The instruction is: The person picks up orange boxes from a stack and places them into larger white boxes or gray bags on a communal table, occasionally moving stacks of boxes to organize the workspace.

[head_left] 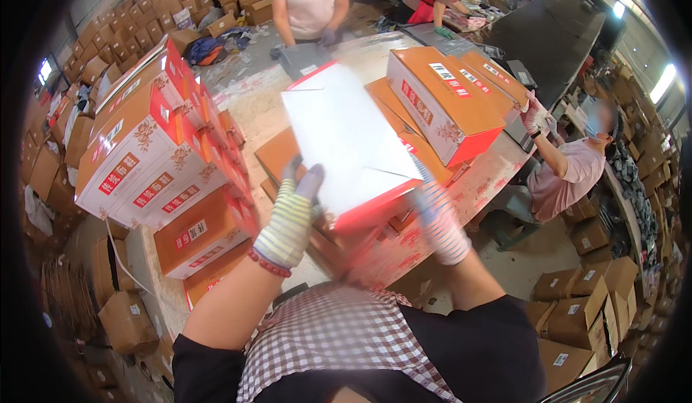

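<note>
A shoe box (353, 140) is held between my two gloved hands, its plain white face turned up and its red edge toward me. My left hand (288, 219), in a striped glove with grey fingertips, presses the box's near left side, thumb on the white face. On the near right corner my right hand (440, 223), in a blue-and-white striped glove, grips from the side, its fingers blurred and partly hidden. Beneath and beyond it lie orange-topped shoe boxes (443, 100) with white, flower-printed sides and red ends.
Stacked shoe boxes (151, 143) stand at the left of the worktable (249, 89). One masked person (577, 151) at the right touches the box row; another person (310, 6) stands across the table. Brown cartons (591, 302) crowd the lower right floor. A dark conveyor-like surface (519, 50) lies at the far right.
</note>
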{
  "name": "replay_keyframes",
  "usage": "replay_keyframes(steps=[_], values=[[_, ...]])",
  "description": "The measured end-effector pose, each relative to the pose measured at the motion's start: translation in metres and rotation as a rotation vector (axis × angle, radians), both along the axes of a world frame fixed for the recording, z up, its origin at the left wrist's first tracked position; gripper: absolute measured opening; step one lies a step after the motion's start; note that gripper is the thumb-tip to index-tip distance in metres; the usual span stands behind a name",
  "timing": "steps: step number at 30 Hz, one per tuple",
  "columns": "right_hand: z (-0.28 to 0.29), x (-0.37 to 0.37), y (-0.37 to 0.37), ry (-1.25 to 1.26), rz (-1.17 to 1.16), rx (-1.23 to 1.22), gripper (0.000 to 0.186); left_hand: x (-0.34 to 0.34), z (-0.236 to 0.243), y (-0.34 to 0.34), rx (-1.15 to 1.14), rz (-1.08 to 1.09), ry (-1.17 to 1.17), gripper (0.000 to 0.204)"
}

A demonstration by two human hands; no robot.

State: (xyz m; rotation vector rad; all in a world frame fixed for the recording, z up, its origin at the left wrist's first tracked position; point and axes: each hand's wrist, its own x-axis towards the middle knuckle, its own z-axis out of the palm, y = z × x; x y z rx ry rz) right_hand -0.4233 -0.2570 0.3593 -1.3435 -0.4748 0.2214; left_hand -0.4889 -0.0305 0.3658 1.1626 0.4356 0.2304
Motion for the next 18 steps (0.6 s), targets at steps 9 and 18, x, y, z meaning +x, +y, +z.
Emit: replay_keyframes(steps=[9, 18], values=[[0.059, -0.034, 0.066, -1.104, -0.427, -0.356, 0.059, -0.023, -0.037, 0.001, -0.411, -0.415, -0.341, 0.081], [0.011, 0.021, 0.007, -1.754, -0.109, -0.859, 0.054, 0.007, -0.018, 0.039, 0.345, 0.230, -0.201, 0.030]])
